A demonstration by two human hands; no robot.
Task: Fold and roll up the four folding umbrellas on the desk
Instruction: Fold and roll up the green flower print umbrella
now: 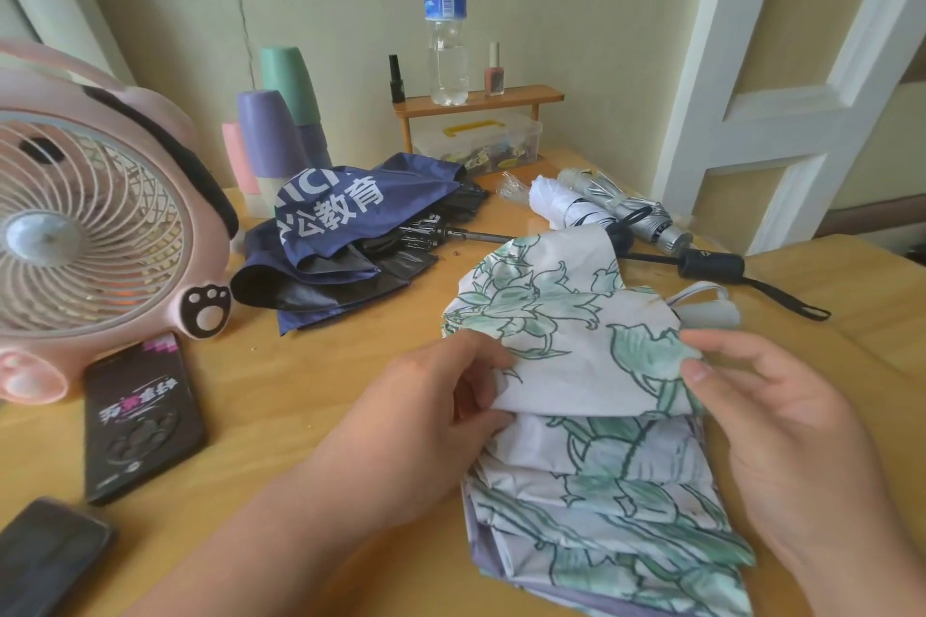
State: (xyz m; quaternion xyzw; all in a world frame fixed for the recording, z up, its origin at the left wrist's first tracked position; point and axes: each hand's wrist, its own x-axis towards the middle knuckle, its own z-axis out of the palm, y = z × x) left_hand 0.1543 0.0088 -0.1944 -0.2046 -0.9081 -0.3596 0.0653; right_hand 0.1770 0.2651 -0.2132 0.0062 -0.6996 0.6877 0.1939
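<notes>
A white umbrella with green flower print lies loose on the wooden desk in front of me. My left hand pinches a fold of its canopy at the left edge. My right hand pinches the same fold at the right, near the pale grey handle. A navy umbrella with white lettering lies unfolded at the back left, its black handle stretching right. Behind it a white umbrella and a silver umbrella lie rolled.
A pink desk fan stands at the left, with two phones before it. Stacked cups, a small wooden shelf with a water bottle and a clear box sit at the back.
</notes>
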